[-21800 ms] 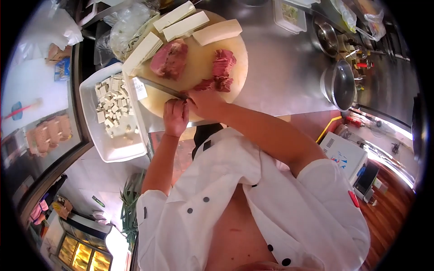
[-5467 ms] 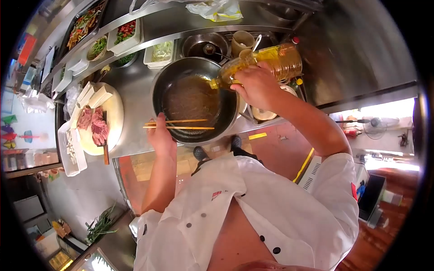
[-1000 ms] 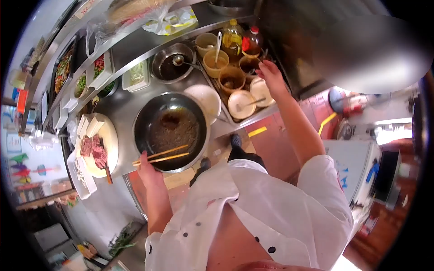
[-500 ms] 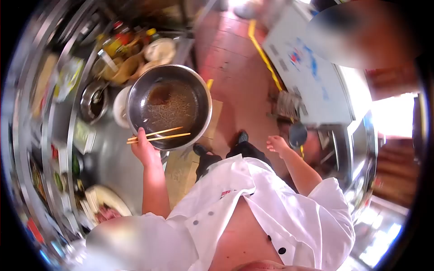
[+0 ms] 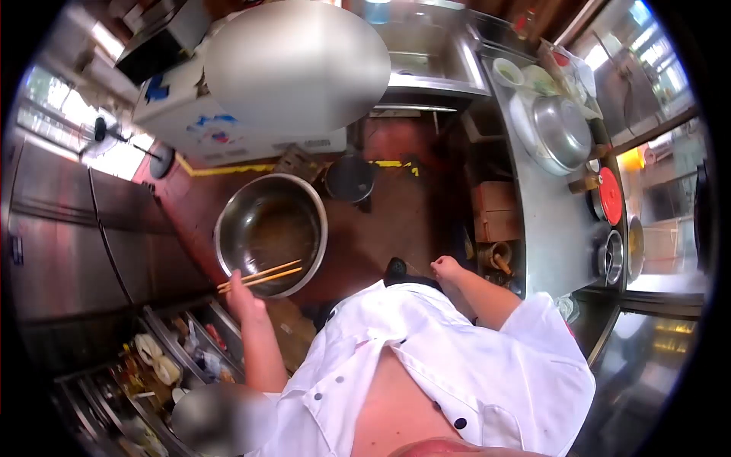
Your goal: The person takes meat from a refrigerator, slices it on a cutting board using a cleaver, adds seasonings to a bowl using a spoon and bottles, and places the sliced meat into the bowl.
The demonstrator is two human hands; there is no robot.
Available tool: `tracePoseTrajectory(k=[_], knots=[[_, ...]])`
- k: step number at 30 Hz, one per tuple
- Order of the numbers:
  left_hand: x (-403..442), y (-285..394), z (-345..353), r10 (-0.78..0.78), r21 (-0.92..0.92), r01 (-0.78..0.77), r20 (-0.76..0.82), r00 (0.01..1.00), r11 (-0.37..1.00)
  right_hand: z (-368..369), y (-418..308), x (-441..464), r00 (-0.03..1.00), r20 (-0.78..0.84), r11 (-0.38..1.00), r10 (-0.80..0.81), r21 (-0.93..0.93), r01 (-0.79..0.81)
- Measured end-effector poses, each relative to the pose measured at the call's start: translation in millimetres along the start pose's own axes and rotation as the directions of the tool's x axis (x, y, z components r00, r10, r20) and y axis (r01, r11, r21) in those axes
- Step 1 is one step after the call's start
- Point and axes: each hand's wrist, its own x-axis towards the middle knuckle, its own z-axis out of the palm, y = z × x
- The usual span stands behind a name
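Observation:
My left hand [image 5: 245,298] grips the near-left rim of a large metal bowl [image 5: 272,228] and pinches two wooden chopsticks [image 5: 266,277] that lie across its edge. The bowl is held out over the floor, with a thin brownish liquid at its bottom. Off to the right, my right hand [image 5: 448,268] hangs in the air with its fingers curled in, touching nothing.
A steel counter [image 5: 544,251] on the right bears a large metal basin [image 5: 562,133] and a red lid [image 5: 610,196]. Ahead are a sink [image 5: 419,62], a white freezer [image 5: 259,148] and a dark round stool [image 5: 349,178]. Seasoning containers [image 5: 156,358] stand lower left.
The view has swung away from the cooking counter toward the sink and steel counter. My left hand still carries the bowl and chopsticks. My right hand has left the seasoning containers, and its fingers have curled in.

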Motion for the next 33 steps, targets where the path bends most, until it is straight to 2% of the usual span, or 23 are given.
tracePoseTrajectory(k=[2,6,8,13,14,16,18,20,22,24,26,27,28,29,30,32,33], knots=[[-22,-28,86,-0.079,-0.001,0.08,0.15,0.986,0.997,-42,-20,-12,0.994,0.035,0.983,0.107,0.144,-0.111],[-72,-63,249,-0.171,0.066,0.157,0.353,0.92,0.985,-115,-57,24,0.995,0.102,0.978,0.019,0.206,-0.04],[-83,-83,318,-0.156,0.093,0.128,0.442,0.883,0.987,-148,-91,43,0.995,0.081,0.942,-0.067,0.333,0.036],[-91,-122,469,-0.18,0.123,0.133,0.588,0.788,0.984,-221,-161,102,0.996,0.043,0.904,-0.082,0.424,0.057],[-85,-136,497,-0.156,0.119,0.106,0.587,0.794,0.987,-235,-168,114,0.997,0.024,0.899,-0.08,0.434,0.062],[-59,-173,553,-0.094,0.13,0.02,0.601,0.794,0.991,-265,-176,147,0.978,-0.015,0.922,-0.208,0.332,0.201],[-57,-183,612,-0.134,0.118,0.077,0.615,0.777,0.99,-294,-201,167,0.971,-0.196,0.911,-0.14,0.359,0.204],[-47,-193,663,-0.121,0.155,0.034,0.599,0.792,0.987,-335,-232,195,0.971,-0.218,0.925,-0.095,0.341,0.167],[-46,-191,711,-0.098,0.184,-0.016,0.591,0.801,0.983,-387,-290,216,0.938,-0.336,0.982,-0.088,0.126,0.138],[-30,-197,750,-0.083,0.218,-0.058,0.587,0.805,0.974,-425,-325,273,0.927,-0.373,0.911,-0.036,0.369,0.184],[-15,-206,785,-0.053,0.264,-0.136,0.602,0.797,0.955,-469,-359,338,0.935,-0.274,0.913,-0.223,0.278,0.299],[-14,-206,802,-0.035,0.271,-0.163,0.602,0.798,0.949,-477,-392,359,0.868,-0.358,0.82,-0.343,0.337,0.463],[-15,-206,817,-0.04,0.292,-0.171,0.597,0.801,0.941,-489,-390,427,0.852,-0.286,0.872,-0.439,0.092,0.481],[-16,-206,828,-0.039,0.308,-0.173,0.579,0.815,0.936,-511,-438,428,0.857,-0.268,0.871,-0.44,0.104,0.48],[-20,-205,837,-0.039,0.324,-0.174,0.556,0.83,0.93,-523,-460,477,0.802,-0.272,0.819,-0.531,0.078,0.569],[-28,-203,857,-0.064,0.348,-0.125,0.485,0.872,0.929,-553,-535,528,0.853,-0.227,0.767,-0.47,0.374,0.522],[-25,-206,856,-0.05,0.34,-0.13,0.474,0.879,0.931,-557,-563,569,0.825,-0.281,0.688,-0.49,0.456,0.564]])
